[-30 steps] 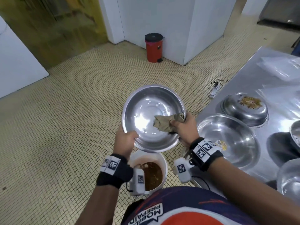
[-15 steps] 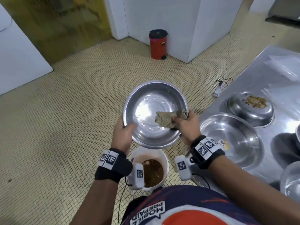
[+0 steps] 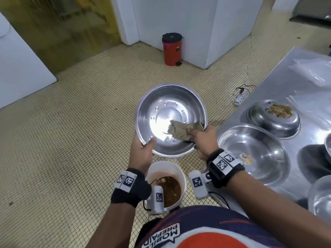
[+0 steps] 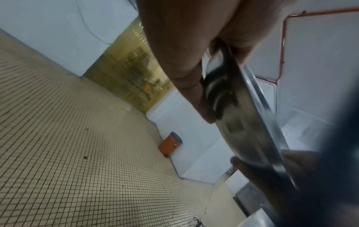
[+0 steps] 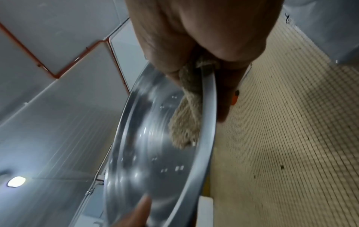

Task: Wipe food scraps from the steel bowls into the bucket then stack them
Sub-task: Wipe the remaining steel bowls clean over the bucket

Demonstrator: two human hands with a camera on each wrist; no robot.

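Observation:
I hold a large steel bowl [image 3: 166, 111] tilted toward me above the floor, just beyond the white bucket [image 3: 177, 171] of brown slop. My left hand [image 3: 142, 151] grips its near-left rim, thumb inside. At the right rim my right hand [image 3: 202, 138] pinches a tan cloth [image 3: 182, 130] against the bowl's inner wall, fingers behind the rim. The right wrist view shows the cloth [image 5: 186, 122] lying inside the bowl [image 5: 147, 153]. In the left wrist view my fingers [image 4: 194, 86] clamp the bowl's edge [image 4: 242, 122].
A steel table [image 3: 308, 72] runs along the right, with an empty bowl [image 3: 250, 151], an upturned bowl carrying food scraps [image 3: 274, 117], and more bowls at the right edge. A red pedal bin [image 3: 172, 49] stands by the white wall. A power strip [image 3: 240, 97] lies on the tiled floor.
The bowl has stayed in both hands and tipped a little more toward me. The cloth has shifted slightly lower along the right inner wall.

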